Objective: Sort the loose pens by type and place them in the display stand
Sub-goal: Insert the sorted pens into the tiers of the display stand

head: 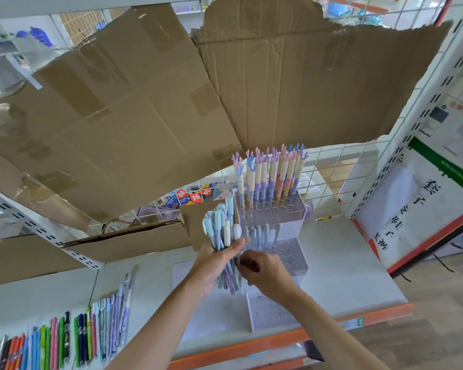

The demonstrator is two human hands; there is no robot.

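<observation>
Behind the shelf, big sheets of cardboard lean against the wire grid, dwarfing everything below. On the white shelf stands the clear display stand, stepped in tiers: its top tier carries a row of antler-topped pens, the middle tier has a few pale pens seated at its left end, and the lower tiers show bare holes. Off to the left, loose pens lie side by side on the shelf, roughly grouped by colour.

The person's left hand grips a bundle of blue and white capped pens, caps up, just left of the stand and touching its front edge in this view. The right hand reaches across from the right, fingers curled in at the bottom of the bundle; it seems to be pinching one pen's lower end, though the pen itself is too hidden to be sure.

To do this step well, I'd say draw one pen free without loosening the rest, keep it upright, and seat it in the next empty hole beside its matching neighbours on the middle tier, filling in order. Both forearms come in low from the near edge, wrists bent slightly inward, hands nearly meeting.
</observation>
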